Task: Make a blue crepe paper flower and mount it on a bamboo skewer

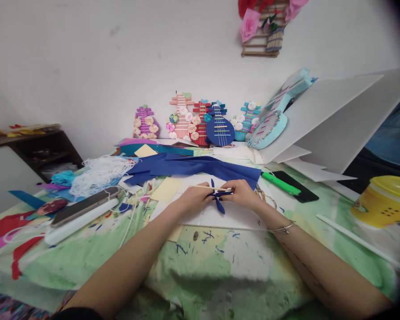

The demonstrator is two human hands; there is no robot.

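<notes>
Both my hands meet over a white board (pixel 200 218) at the middle of the table. My left hand (pixel 197 198) is closed on the left part of a small dark blue paper piece (pixel 219 205) with narrow pointed strips. My right hand (pixel 242 193) pinches the same piece from the right. A thin pale stick (pixel 203 186) runs across between the fingers of both hands. Folded dark blue paper (pixel 200 165) lies just beyond them. Gold-handled scissors (pixel 268 198) rest beside my right hand, partly hidden by it.
Several decorated paper lutes (pixel 220 131) lean against the wall. White yarn (pixel 100 175) and a phone (pixel 86 206) lie left. On the right are a green cutter (pixel 282 183), a white strip (pixel 356 238), a yellow tub (pixel 385 202) and large white boards (pixel 323 115).
</notes>
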